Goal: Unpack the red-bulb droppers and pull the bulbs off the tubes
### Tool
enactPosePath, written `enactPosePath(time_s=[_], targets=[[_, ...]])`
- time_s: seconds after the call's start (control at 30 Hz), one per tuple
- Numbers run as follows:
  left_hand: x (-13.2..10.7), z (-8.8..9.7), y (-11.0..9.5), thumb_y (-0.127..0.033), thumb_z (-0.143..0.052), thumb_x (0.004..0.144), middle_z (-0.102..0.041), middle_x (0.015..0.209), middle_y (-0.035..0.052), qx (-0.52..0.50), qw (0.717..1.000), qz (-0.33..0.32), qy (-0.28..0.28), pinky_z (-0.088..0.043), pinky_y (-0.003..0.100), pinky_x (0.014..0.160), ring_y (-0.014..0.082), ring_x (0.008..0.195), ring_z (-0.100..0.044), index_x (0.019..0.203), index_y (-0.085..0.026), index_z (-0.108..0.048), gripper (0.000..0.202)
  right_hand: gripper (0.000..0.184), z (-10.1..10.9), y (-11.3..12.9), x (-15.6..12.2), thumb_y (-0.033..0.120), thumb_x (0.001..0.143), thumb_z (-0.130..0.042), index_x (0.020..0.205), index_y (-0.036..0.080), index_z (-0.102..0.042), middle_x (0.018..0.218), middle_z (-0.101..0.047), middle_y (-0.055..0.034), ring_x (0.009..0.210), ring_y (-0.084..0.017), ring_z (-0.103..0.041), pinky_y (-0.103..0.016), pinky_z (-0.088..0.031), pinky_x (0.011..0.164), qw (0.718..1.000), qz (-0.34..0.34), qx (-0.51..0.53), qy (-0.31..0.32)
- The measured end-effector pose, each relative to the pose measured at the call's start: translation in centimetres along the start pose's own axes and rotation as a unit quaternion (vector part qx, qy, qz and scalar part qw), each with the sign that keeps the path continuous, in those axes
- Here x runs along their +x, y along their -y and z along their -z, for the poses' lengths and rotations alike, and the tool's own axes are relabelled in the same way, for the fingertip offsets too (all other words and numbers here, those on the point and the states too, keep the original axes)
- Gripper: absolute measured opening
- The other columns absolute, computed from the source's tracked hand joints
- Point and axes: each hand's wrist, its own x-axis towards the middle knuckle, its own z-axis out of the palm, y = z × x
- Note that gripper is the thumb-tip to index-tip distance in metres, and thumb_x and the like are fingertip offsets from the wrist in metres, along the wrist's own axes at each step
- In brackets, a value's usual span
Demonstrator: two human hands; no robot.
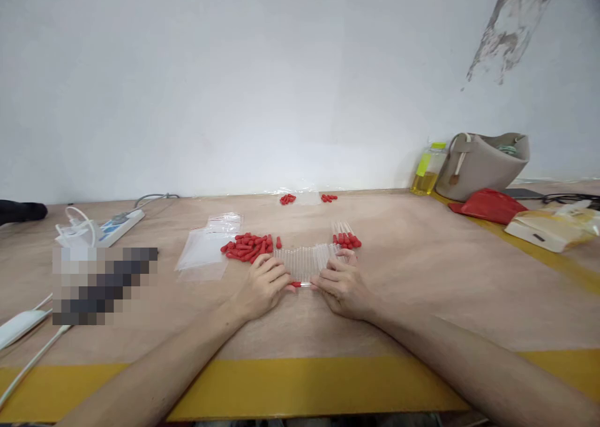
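Note:
My left hand (266, 284) pinches a red rubber bulb (296, 284) just above the tabletop. The end of a clear glass dropper tube (306, 284) meets that bulb, and the fingers of my right hand (344, 287) are closed on the tube. How deep the tube sits in the bulb is too small to tell. Right behind both hands lies a row of clear tubes (300, 262), side by side. A heap of loose red bulbs (246, 247) is beyond my left hand. Past my right hand, several droppers (344, 233) lie with red bulbs on their tubes.
Clear plastic bags (201, 252) lie left of the bulbs. Small bagged red bulbs (329, 197) rest near the wall. A power strip (122, 226) and cables are at left. At right stand a bottle (429, 170), a grey bag (487, 167), a red pouch (490, 206) and a white box (539, 232).

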Motion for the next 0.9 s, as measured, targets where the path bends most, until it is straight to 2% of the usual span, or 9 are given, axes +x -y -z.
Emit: enactPosePath(time_s=[0.13, 0.2, 0.37, 0.47, 0.57, 0.63, 0.73, 0.9], targets=[[-0.5, 0.4, 0.6, -0.019, -0.051, 0.083, -0.065, 0.076, 0.0000, -0.018, 1.000, -0.010, -0.010, -0.037, 0.035, 0.076, 0.0163, 0.079, -0.052, 0.074, -0.019, -0.059, 0.012, 0.020, 0.4, -0.7, -0.6, 0.021, 0.084, -0.046, 0.071, 0.020, -0.060, 0.052, -0.051, 0.0038, 0.063, -0.011, -0.040, -0.035, -0.022, 0.085, 1.000, 0.002, 0.004, 0.000], [-1.3, 0.6, 1.5, -0.015, -0.050, 0.082, -0.065, 0.079, 0.0011, -0.023, 0.999, 0.016, -0.027, -0.039, 0.035, 0.075, 0.0167, 0.079, -0.052, 0.078, -0.019, -0.059, 0.011, 0.021, 0.8, -1.6, -1.0, 0.021, 0.084, -0.046, 0.068, 0.020, -0.061, 0.052, -0.051, 0.0031, 0.063, -0.011, -0.041, -0.035, -0.023, 0.084, 1.000, -0.024, 0.002, -0.003], [-2.4, 0.7, 3.4, -0.018, -0.048, 0.083, -0.060, 0.090, 0.0050, -0.089, 0.983, 0.143, -0.071, -0.045, 0.029, 0.075, 0.0152, 0.084, -0.055, 0.092, -0.019, -0.060, 0.015, 0.021, 1.3, -3.1, -1.1, 0.029, 0.085, -0.048, 0.076, 0.022, -0.065, 0.060, -0.060, 0.0016, 0.061, -0.010, -0.046, -0.032, -0.025, 0.078, 0.988, -0.150, -0.004, -0.029], [-2.0, 1.0, 3.9, -0.021, -0.047, 0.084, -0.058, 0.091, 0.0050, -0.094, 0.964, 0.213, -0.126, -0.046, 0.028, 0.077, 0.0155, 0.087, -0.055, 0.097, -0.019, -0.061, 0.019, 0.021, 1.3, -2.9, -0.3, 0.028, 0.087, -0.045, 0.086, 0.022, -0.066, 0.065, -0.062, 0.0006, 0.064, -0.011, -0.051, -0.030, -0.026, 0.076, 0.983, -0.181, -0.007, -0.018], [-1.8, 1.9, 4.8, -0.026, -0.045, 0.084, -0.055, 0.094, 0.0061, -0.053, 0.932, 0.318, -0.168, -0.046, 0.030, 0.077, 0.0173, 0.089, -0.054, 0.102, -0.019, -0.061, 0.025, 0.024, 1.2, -3.0, 0.7, 0.020, 0.086, -0.041, 0.097, 0.018, -0.063, 0.072, -0.063, -0.0024, 0.072, -0.013, -0.055, -0.028, -0.029, 0.074, 0.979, -0.205, -0.008, 0.001], [-2.1, 2.5, 5.6, -0.028, -0.043, 0.084, -0.054, 0.094, 0.0066, -0.038, 0.914, 0.364, -0.172, -0.047, 0.031, 0.075, 0.0181, 0.088, -0.054, 0.105, -0.018, -0.060, 0.029, 0.024, 1.1, -3.3, 1.5, 0.017, 0.083, -0.042, 0.096, 0.017, -0.063, 0.071, -0.063, -0.0026, 0.071, -0.013, -0.055, -0.028, -0.029, 0.073, 0.979, -0.201, -0.005, 0.018], [-2.7, 3.0, 6.9, -0.030, -0.043, 0.082, -0.055, 0.090, 0.0057, -0.034, 0.898, 0.397, -0.186, -0.046, 0.030, 0.074, 0.0177, 0.084, -0.055, 0.107, -0.019, -0.060, 0.031, 0.023, 0.3, -3.3, 2.5, 0.017, 0.083, -0.042, 0.085, 0.018, -0.065, 0.069, -0.063, -0.0023, 0.068, -0.013, -0.054, -0.029, -0.029, 0.074, 0.984, -0.172, -0.024, 0.037], [-3.2, 3.1, 7.7, -0.035, -0.052, 0.077, -0.057, 0.090, 0.0044, -0.096, 0.867, 0.439, -0.216, -0.048, 0.026, 0.063, 0.0123, 0.068, -0.057, 0.110, -0.020, -0.054, 0.037, 0.019, -1.6, -1.8, 2.9, 0.017, 0.081, -0.044, 0.071, 0.017, -0.060, 0.070, -0.063, -0.0035, 0.071, -0.015, -0.051, -0.035, -0.024, 0.078, 0.985, -0.113, -0.095, 0.084]])
